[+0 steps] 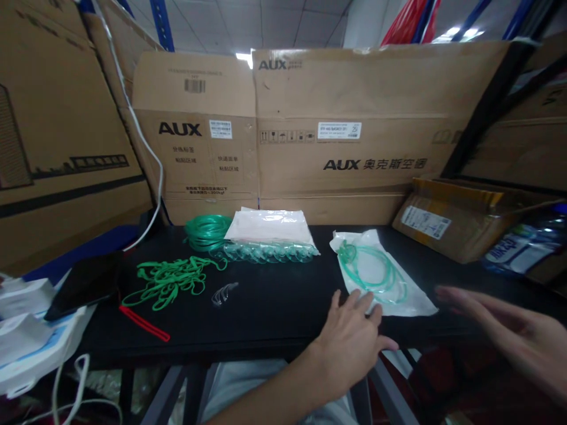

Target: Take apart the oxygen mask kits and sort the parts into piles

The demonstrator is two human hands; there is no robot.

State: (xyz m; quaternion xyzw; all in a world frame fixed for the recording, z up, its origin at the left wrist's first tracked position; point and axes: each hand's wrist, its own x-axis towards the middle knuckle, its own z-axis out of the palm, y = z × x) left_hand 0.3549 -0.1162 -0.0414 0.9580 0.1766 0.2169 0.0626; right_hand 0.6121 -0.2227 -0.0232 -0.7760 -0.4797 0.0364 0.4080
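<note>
My left hand [354, 339] is open, fingers spread, at the near edge of a white-and-clear plastic bag [419, 298]. On or in that bag lies a loop of pale green tubing [385, 274]; which of the two I cannot tell. My right hand [514, 333], somewhat blurred, is held to the right of the bag, fingers stretched out and holding nothing. Toward the back of the table stands a row of clear green plastic cups, like masks [270, 252], against a stack of white bags [270, 223]. Left of them sit coiled green tubing [207, 230], tangled green elastic cords [177, 280] and several small metal strips [224, 293].
Tall cardboard boxes [287, 159] wall off the back of the black table [274, 316]. At right are an open carton [465, 236] and a blue-labelled bottle [522, 245]. A phone [86, 283], a red strap [144, 323] and a power strip with plugs [57, 354] lie at left.
</note>
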